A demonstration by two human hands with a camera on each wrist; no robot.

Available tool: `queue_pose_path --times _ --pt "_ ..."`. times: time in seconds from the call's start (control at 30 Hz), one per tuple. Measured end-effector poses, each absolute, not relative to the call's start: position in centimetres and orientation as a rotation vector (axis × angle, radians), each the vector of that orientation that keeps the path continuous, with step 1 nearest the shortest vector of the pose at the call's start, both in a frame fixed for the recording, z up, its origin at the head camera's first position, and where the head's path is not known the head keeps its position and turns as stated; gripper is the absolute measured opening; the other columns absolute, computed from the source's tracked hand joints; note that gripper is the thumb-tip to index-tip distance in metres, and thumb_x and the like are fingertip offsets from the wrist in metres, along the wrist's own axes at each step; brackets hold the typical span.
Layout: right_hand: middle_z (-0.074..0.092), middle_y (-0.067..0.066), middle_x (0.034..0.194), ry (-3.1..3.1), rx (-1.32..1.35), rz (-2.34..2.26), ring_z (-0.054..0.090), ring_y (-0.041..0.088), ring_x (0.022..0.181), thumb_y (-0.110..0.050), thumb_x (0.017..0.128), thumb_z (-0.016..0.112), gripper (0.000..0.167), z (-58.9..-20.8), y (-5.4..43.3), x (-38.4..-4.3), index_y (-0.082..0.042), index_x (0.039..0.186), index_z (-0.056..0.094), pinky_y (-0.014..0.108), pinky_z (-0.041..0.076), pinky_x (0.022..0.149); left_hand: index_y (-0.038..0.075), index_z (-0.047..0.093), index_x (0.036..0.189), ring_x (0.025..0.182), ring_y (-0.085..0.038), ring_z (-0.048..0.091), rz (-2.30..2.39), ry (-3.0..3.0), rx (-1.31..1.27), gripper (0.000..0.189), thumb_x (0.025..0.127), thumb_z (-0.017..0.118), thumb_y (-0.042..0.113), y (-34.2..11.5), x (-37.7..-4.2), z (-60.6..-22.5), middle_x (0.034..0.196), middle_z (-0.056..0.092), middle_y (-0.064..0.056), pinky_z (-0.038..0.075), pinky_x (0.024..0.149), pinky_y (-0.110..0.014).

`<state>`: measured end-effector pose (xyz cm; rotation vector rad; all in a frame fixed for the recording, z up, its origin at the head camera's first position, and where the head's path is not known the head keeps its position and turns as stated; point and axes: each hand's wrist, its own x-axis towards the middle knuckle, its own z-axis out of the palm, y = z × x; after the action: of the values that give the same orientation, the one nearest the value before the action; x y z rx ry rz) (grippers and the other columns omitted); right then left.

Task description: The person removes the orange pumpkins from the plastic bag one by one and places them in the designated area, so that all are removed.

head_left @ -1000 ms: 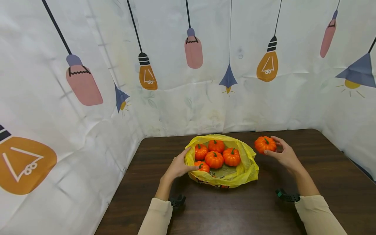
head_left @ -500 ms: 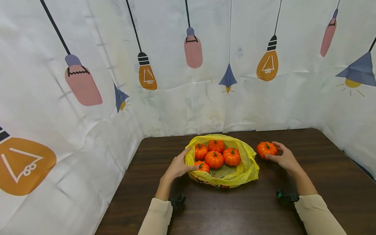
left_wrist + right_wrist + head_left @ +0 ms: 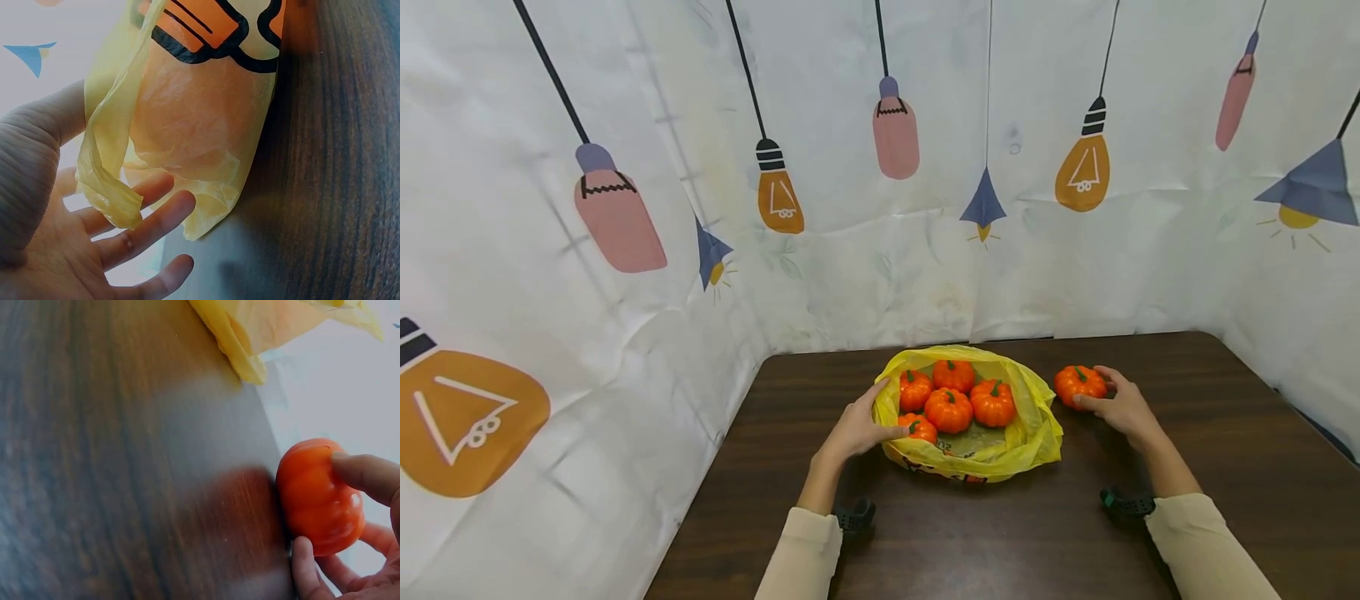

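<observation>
A yellow plastic bag (image 3: pixel 1039 442) lies with its mouth spread wide, several small orange pumpkins (image 3: pixel 948 410) inside it. My left hand (image 3: pixel 853 427) holds the bag's left rim. In the left wrist view its thumb reaches behind the yellow film (image 3: pixel 103 144) and the other fingers spread along the outside. To the right of the bag, my right hand (image 3: pixel 1129 410) grips a single orange pumpkin (image 3: pixel 1079 383) with a green stem. The right wrist view has that pumpkin (image 3: pixel 319 497) down at the tabletop, the thumb on one side and fingers on the other.
The dark wood-grain table (image 3: pixel 970 542) carries the bag and the pumpkin. Its far edge meets a white wall sheet (image 3: pixel 865 283) printed with hanging lamps. More of that sheet stands along the left and right sides.
My right hand has lowered the single pumpkin to the table right of the bag, still around it. The left hand and the bag have stayed in place.
</observation>
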<state>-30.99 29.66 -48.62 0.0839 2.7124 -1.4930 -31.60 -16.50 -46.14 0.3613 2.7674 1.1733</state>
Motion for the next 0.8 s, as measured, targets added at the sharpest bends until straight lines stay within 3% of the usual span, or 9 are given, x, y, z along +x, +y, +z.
queue_pose_path --times 0.13,0.27,0.8 --pt "0.023 0.044 0.153 2.694 0.087 -1.500 0.053 0.050 0.124 -0.038 0.099 0.068 0.095 -48.8 29.7 -31.3 0.003 0.162 0.011 0.039 0.058 0.089 0.023 0.031 0.163 0.123 -0.031 0.061 1.166 2.766 0.359 0.101 0.081 0.086 0.046 -16.5 -31.6 -46.2 0.156 0.047 -0.019 0.051 0.103 -0.050" --pt "0.024 0.043 0.153 2.674 0.070 -1.527 0.055 0.047 0.121 -0.036 0.099 0.068 0.093 -48.8 29.9 -31.9 0.002 0.162 0.012 0.031 0.059 0.083 0.023 0.031 0.163 0.123 -0.031 0.062 1.155 2.777 0.354 0.101 0.081 0.086 0.047 -16.5 -31.6 -46.2 0.156 0.048 -0.018 0.051 0.103 -0.050" --pt "0.018 0.041 0.158 2.658 0.041 -1.471 0.043 0.051 0.130 -0.046 0.099 0.065 0.096 -48.3 30.4 -34.5 -0.002 0.164 0.010 0.032 0.053 0.080 0.025 0.031 0.163 0.125 -0.035 0.060 1.127 2.792 0.347 0.100 0.082 0.084 0.049 -16.5 -31.5 -46.0 0.156 0.048 -0.018 0.051 0.103 -0.052"
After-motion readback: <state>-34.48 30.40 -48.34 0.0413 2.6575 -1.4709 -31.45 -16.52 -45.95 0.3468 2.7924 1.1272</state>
